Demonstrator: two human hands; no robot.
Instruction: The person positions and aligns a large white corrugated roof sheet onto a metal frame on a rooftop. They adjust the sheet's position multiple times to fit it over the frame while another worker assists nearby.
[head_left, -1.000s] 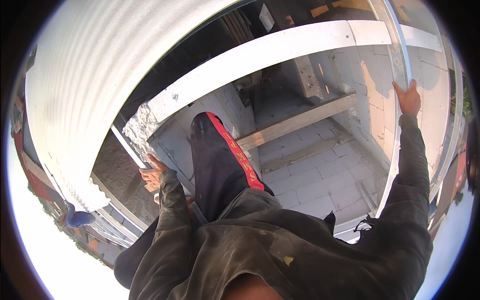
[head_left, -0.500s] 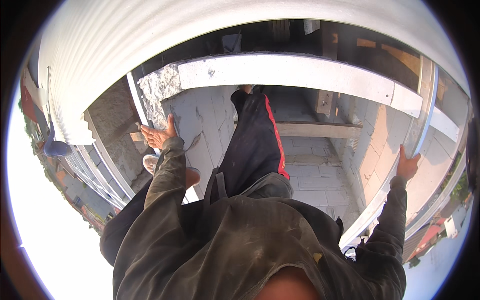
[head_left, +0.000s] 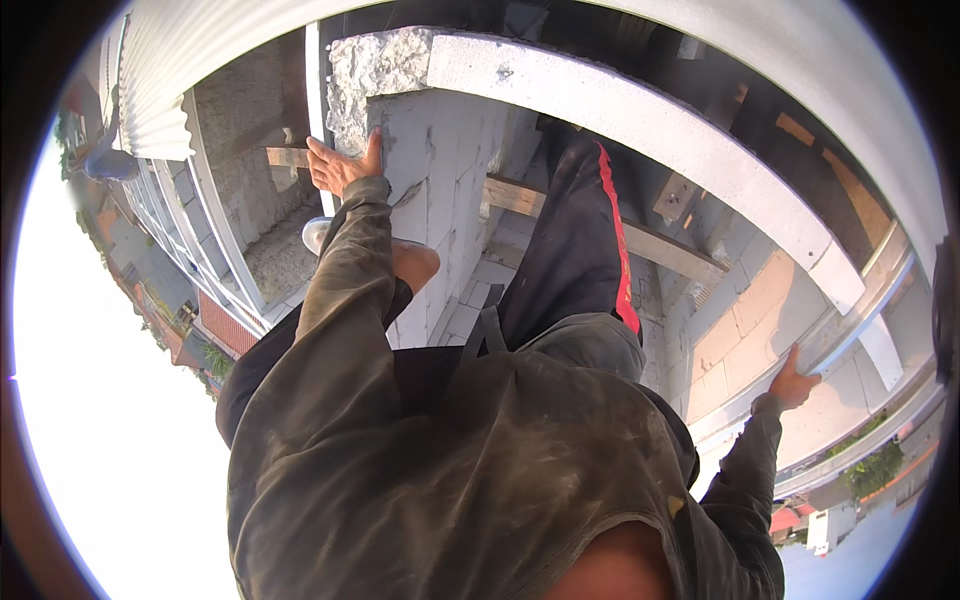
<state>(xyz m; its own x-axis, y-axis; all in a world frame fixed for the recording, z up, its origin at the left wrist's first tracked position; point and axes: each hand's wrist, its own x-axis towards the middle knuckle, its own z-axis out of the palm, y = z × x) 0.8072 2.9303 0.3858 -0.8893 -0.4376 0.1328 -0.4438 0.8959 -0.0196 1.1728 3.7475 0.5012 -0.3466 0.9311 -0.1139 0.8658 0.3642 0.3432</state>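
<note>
Aslant, metal rail [head_left: 838, 331], far end rightward

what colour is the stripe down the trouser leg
The stripe is red; the head view shows it best.

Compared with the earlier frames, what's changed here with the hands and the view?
The left hand has let go its curled hold on the narrow metal bar: its fingers now spread over it, contact unclear. The view has swung, so the white beam now slopes down to the right, and the striped trouser leg lies farther right. The right hand stays on the blue-edged rail.
</note>
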